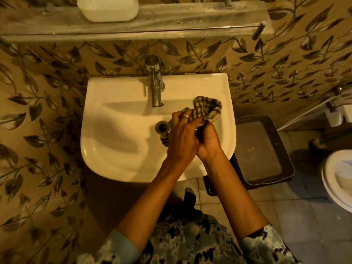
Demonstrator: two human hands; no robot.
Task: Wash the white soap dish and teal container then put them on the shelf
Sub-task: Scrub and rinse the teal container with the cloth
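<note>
Over the right half of the white sink [118,119], my left hand [182,136] is wrapped around the teal container [170,122], of which only slivers of teal show past my fingers. My right hand [208,140] grips a checked cloth [207,109] that bunches up against the container. Both hands touch each other above the drain [162,127]. The white soap dish [108,8] rests on the glass shelf [171,25] above the sink, at its left part.
A steel tap [155,82] stands at the back of the sink, with no water seen running. A dark plastic bin [261,149] stands on the floor to the right of the sink. A toilet [339,178] is at the far right edge.
</note>
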